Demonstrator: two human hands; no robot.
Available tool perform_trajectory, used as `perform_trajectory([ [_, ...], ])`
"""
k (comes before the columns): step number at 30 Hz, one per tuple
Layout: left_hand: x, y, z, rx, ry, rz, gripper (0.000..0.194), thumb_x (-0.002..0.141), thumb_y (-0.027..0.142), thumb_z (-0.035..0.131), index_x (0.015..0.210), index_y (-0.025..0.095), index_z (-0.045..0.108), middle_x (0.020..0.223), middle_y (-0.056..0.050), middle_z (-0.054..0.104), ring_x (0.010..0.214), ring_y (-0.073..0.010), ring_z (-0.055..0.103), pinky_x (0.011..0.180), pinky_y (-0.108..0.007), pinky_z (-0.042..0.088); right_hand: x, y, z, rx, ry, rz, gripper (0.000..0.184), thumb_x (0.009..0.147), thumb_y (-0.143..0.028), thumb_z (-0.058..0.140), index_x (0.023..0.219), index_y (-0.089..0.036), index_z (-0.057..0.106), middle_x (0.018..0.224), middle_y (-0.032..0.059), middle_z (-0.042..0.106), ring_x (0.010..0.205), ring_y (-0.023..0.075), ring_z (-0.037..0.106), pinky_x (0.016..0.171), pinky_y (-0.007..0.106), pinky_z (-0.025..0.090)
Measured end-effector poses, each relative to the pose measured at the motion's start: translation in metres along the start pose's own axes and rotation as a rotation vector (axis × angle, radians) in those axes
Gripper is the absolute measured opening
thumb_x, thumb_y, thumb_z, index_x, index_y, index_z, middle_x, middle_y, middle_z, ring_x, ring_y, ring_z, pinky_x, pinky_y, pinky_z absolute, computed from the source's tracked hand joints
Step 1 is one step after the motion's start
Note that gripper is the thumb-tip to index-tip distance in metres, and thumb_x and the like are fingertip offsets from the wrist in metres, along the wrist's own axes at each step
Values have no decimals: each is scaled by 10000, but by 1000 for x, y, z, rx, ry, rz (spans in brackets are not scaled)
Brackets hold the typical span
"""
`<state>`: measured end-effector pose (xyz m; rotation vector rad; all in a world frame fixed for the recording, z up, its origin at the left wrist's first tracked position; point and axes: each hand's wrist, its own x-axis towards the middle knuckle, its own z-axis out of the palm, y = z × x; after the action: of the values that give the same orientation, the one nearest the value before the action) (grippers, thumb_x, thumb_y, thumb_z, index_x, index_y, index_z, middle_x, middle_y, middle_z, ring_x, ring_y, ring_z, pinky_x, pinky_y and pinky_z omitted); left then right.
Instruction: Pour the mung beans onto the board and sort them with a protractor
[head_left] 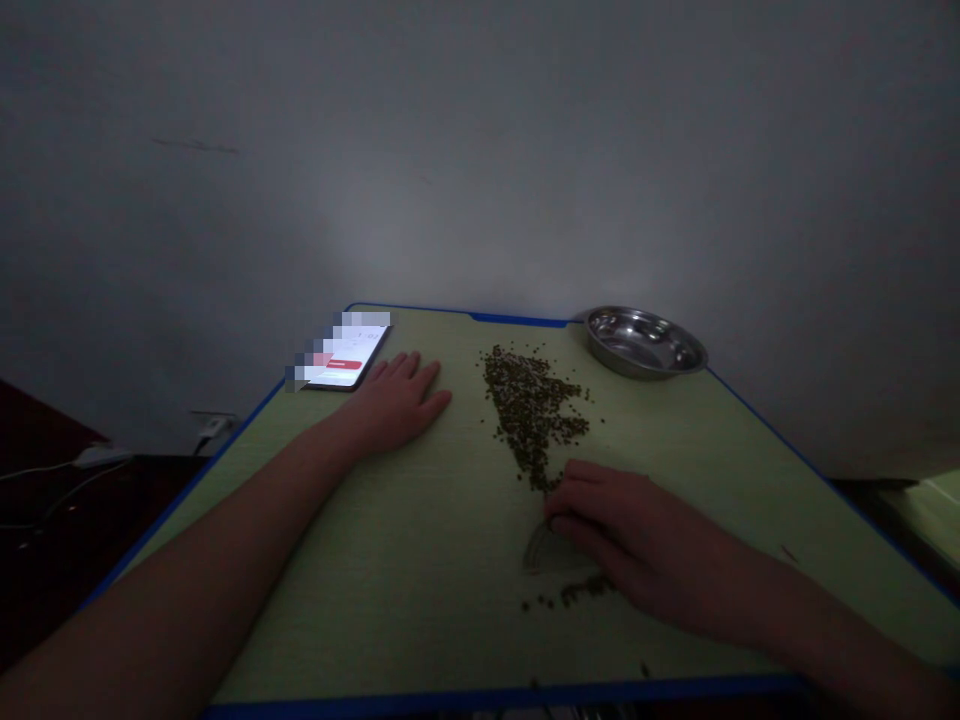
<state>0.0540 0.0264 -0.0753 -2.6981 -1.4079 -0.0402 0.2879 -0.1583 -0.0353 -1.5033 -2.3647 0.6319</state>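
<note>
Curled inward with thumb near index finger, the right hand (622, 520) sits at the near tip of the seeds (525, 395); from my remote seat I cannot tell whether a seed is pinched there; the left hand (397, 400) is released, palm down on the table (420, 550), fingers spread just beside the phone (356, 345). I see the seeds mid-table in a loose wedge, broad at the far end and narrowing toward the right hand; its long axis runs away from my viewpoint, slanting slightly left as it goes, with a ragged spur on the right side; a short row (585, 592) of dark bits lies nearer me, lengthwise left to right, its right end hidden by the right hand. The bowl (637, 373) stands at the table's far right; I make out shiny metal and reflections inside. Dim light costs me detail: single seeds blur together; a faint curved mark (534, 550) is partly covered by the right hand; the phone's left side dissolves into blocks; both forearms are cut off at the lower corners; the cables (90, 480) at far left sink into shadow.
</note>
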Motion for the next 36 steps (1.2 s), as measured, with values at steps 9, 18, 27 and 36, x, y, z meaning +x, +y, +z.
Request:
perform_trajectory([
  [9,3,-4,4,8,54,34,619,942,504,224,1381,125,440,1398,-192,479,1317,-314,396,1077,-448,305,-7,17,-14,61,58,12,163,969,-199,463,861,-194,585,839,3,586,787,144,556,723,286,421],
  [18,5,-2,1,17,22,15,642,943,499,222,1412,99,400,1410,-199,458,1334,-323,377,1087,-441,282,-31,33,-6,82,63,130,188,971,-250,451,898,-194,615,841,21,627,781,161,577,723,306,440],
  [27,6,-3,1,41,31,32,639,947,497,201,1403,102,410,1378,-197,473,1309,-315,402,1076,-424,302,-36,5,4,56,32,117,185,963,-240,467,914,-208,642,880,22,660,815,167,604,751,318,448],
  [36,7,-4,1,29,35,27,606,944,504,215,1380,145,435,1310,-152,527,1293,-294,423,1059,-411,320,-42,-3,6,96,2,136,147,947,-225,502,905,-219,643,888,8,667,847,160,611,774,302,450],
])
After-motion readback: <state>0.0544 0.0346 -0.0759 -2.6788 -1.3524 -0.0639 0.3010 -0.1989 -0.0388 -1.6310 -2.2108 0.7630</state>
